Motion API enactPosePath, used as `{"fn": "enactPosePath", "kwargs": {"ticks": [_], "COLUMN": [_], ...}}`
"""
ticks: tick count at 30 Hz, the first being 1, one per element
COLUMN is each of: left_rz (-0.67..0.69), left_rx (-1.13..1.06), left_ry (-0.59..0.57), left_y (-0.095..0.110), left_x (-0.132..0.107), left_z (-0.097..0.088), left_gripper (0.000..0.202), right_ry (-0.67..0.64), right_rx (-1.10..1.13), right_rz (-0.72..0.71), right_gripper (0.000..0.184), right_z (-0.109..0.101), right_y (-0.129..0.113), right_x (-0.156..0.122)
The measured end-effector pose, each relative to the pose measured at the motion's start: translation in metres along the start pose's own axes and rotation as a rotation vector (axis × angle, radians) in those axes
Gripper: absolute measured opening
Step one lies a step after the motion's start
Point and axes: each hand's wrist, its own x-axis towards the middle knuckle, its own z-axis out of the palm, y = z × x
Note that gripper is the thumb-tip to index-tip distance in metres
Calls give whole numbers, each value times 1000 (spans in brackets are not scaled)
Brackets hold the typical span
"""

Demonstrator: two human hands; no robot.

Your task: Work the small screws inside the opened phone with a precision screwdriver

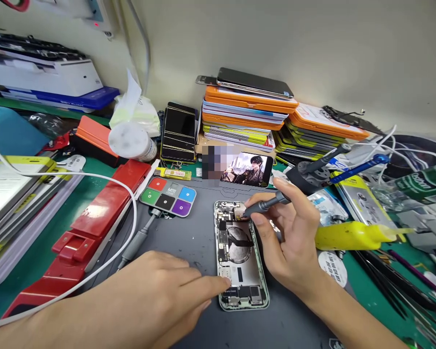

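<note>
An opened phone (245, 271) lies on the grey mat with its inner parts bare: a round coil, circuit boards and a pale green frame. My right hand (294, 232) is closed around a grey screwdriver (265, 204), whose tip points at the phone's upper right part; the exact contact point is hidden. From the left, my left hand (167, 291) reaches in with its index finger stretched onto the phone's lower left area. Its other fingers are curled and partly hidden, and it grips nothing I can see.
A coloured screw pad (168, 198) and a second screwdriver (140, 240) lie left of the phone. Behind stands a propped phone (247, 168) with a lit screen, before stacked orange cases (247, 102). A yellow bottle (352, 236) and tweezers (381, 281) lie right. A white cable (134, 213) crosses the left side.
</note>
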Motion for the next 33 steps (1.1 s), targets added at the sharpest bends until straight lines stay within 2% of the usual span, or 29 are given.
{"fn": "enactPosePath", "kwargs": {"ticks": [9, 14, 21, 26, 33], "left_rz": [-5, -9, 6, 0, -5], "left_rx": [-36, -38, -59, -57, -59], "left_ry": [9, 3, 68, 89, 107], "left_y": [0, -1, -2, -1, -1], "left_x": [0, -1, -2, -4, -5], "left_z": [-4, -6, -6, -6, -5], "left_gripper": [29, 35, 32, 32, 31], "right_ry": [-9, -42, -3, -15, 11], "right_rx": [-36, -69, -218, -221, -244], "right_rz": [-12, -80, -121, -78, -123], "right_gripper": [76, 78, 75, 64, 63], "right_z": [-2, -4, -7, -10, -10], "right_y": [0, 1, -6, -11, -10], "right_x": [1, 3, 13, 19, 16]}}
